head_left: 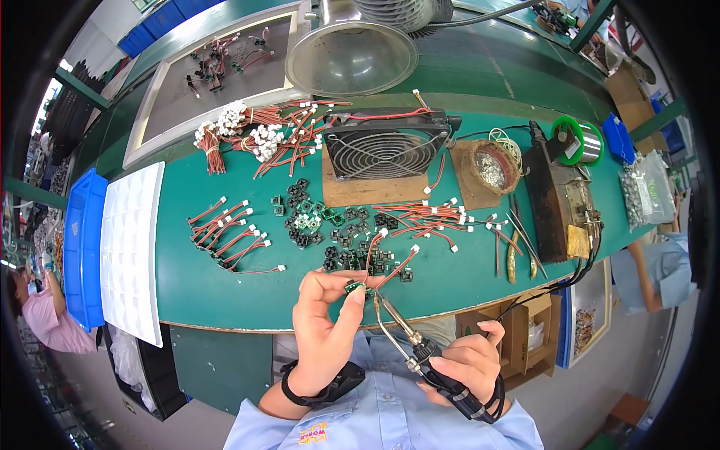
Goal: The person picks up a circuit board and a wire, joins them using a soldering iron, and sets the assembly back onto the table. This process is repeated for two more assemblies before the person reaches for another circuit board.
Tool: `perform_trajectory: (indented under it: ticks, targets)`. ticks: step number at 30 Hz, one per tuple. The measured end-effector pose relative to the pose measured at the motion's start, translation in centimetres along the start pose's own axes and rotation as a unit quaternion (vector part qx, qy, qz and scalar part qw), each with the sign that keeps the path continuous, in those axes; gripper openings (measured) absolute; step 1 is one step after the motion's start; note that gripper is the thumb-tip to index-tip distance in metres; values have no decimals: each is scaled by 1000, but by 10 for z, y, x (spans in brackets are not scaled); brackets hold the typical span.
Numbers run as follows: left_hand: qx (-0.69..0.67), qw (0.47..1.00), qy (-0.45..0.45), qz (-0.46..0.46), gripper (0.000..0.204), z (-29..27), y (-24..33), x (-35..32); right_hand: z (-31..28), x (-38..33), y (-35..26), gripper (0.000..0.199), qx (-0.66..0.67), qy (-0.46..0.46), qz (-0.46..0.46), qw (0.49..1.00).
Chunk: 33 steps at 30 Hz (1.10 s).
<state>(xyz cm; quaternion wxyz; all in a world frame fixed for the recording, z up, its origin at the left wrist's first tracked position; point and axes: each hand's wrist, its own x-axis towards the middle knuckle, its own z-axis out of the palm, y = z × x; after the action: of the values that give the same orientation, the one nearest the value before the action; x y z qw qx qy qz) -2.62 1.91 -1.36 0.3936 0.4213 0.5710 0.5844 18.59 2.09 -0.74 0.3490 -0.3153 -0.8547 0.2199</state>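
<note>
My left hand pinches a small green circuit board between thumb and fingers just above the near table edge. Red-and-dark wire leads with white plugs stick out past it; how they meet the board is too small to tell. In my right hand is a soldering iron, gripped by its black handle, with a thin metal tube along its shaft. Its tip reaches the board's right side by my left fingertips; whether it touches is unclear. Just beyond lie several dark square components.
A framed black fan stands behind loose components and wire bundles. At right are a solder spool, round tin, tweezers and dark soldering station. A white tray and finished-looking wired boards lie left.
</note>
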Motion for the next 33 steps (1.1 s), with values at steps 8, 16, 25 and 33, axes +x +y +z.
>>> perform_trajectory:
  ticks: [8,16,25,33]
  targets:
    - [12,1000,3,14,10,0,2,-3,-1,-2,-2,43,3,-1,3,1000]
    - [4,1000,-2,20,11,0,6,-3,-1,-6,-3,42,1,0,4,1000]
    - [-45,999,-1,-2,8,5,10,-2,-5,-5,-1,41,2,-9,2,1000]
    - [-199,973,-3,-118,8,-3,21,1,-13,-15,22,45,2,163,33,986]
